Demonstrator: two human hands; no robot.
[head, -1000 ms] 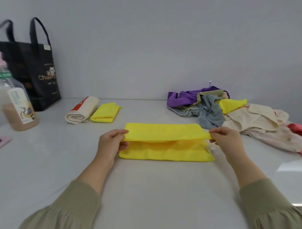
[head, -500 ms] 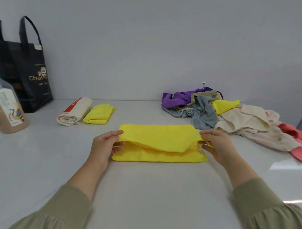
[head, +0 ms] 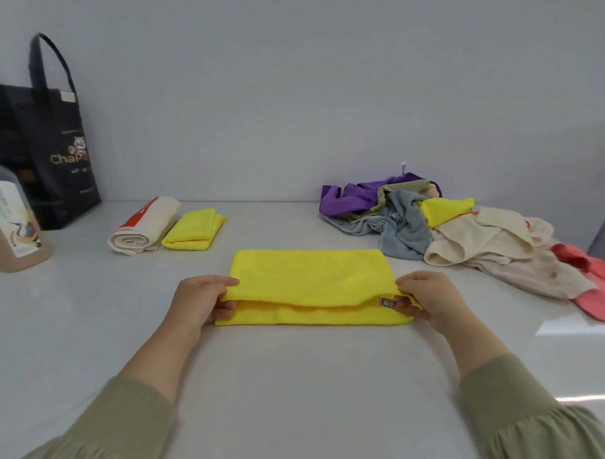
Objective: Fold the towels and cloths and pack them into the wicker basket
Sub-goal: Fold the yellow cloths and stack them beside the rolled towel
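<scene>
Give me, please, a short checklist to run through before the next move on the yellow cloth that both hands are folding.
1. Grip on both ends: the left hand and the right hand each pinch an end of the top layer of the yellow cloth: ok.
2. Near edges flush: a strip of the lower layer shows below the top layer's edge: not ok.
3. Label tucked inside: it shows at the right end: not ok.
4. Finished pieces out of the way: the rolled cream towel and the small folded cloth lie side by side, far left: ok.
5. Wicker basket within reach: not in view: cannot tell.
</scene>
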